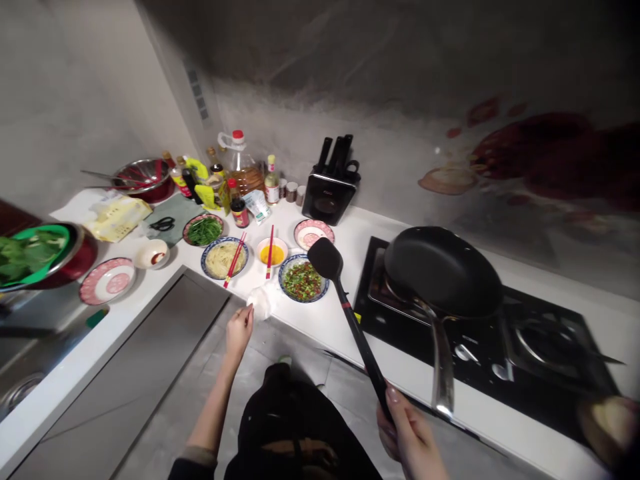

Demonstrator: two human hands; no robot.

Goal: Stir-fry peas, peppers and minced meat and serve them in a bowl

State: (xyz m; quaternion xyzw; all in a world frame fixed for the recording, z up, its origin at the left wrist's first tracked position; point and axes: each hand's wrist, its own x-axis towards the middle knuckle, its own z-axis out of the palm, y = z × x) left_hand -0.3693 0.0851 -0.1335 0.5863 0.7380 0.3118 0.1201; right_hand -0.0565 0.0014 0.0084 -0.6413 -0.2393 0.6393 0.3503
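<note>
My right hand [407, 430] is wrapped round the handle of a black spatula [361, 333]. Its broad head [325, 259] is raised over the counter, left of the hob. At the counter's front edge, my left hand [240, 330] pinches a white, blurred thing [259, 303] that looks soft and thin; its kind is unclear. Just beyond it are a plate of chopped green and red vegetables [303, 279], a bowl of yellow beaten egg [272, 253] with red chopsticks across it, and a plate of pale shreds [223, 259] with more red chopsticks. A black frying pan [445, 267] sits tilted on the hob.
The black hob [475, 357] lies to the right, with the pan's metal handle [443, 373] reaching over its front edge. A knife block [327, 193], sauce bottles [239, 207] and an oil jug [245, 170] line the wall. A sink [30, 340] is at left.
</note>
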